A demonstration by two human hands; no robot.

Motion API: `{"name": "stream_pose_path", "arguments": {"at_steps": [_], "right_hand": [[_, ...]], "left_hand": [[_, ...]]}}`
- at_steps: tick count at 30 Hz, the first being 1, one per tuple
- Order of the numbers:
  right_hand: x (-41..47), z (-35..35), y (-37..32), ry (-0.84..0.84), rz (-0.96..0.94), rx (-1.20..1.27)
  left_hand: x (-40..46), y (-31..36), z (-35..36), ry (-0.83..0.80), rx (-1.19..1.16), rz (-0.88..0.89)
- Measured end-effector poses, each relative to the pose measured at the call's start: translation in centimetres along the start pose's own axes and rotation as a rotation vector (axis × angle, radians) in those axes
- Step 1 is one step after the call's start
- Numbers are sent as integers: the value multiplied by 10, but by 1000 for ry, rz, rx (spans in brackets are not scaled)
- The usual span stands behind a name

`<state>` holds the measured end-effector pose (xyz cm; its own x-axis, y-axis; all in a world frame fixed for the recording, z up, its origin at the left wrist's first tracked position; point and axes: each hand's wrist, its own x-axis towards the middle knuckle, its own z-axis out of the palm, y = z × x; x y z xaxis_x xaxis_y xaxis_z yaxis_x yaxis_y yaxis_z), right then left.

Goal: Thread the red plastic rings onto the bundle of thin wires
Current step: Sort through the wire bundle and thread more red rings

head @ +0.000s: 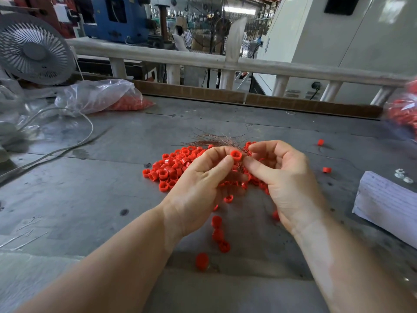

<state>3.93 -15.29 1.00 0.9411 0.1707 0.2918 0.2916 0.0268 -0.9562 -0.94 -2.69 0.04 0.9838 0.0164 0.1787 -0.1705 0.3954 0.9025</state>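
The folded paper (388, 204) at the table's right edge carries faint printed lines; none can be read.

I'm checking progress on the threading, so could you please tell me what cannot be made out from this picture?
Head view only:
- Whether the wires already pass through the ring pinched by the left hand: fingers cover the join.
- Where the right hand grips the wires: hidden behind its fingers.
- How many rings are threaded: hands cover part of the pile.
- The bag of rings at right: blurred, cut off by the edge.
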Motion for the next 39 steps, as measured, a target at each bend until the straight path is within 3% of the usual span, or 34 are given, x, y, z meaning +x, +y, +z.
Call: {"name": "stream_pose_path", "arguments": {"at_steps": [11,30,39], "right_hand": [[-3,0,-2,-78,-191,-129],[-3,2,-1,-87,-286,-214],[-3,2,-4,-103,-310,-229]], "left_hand": [[4,2,-1,62,-59,13],[3,6,2,133,-11,-33],[2,5,2,122,-156,-42]]}}
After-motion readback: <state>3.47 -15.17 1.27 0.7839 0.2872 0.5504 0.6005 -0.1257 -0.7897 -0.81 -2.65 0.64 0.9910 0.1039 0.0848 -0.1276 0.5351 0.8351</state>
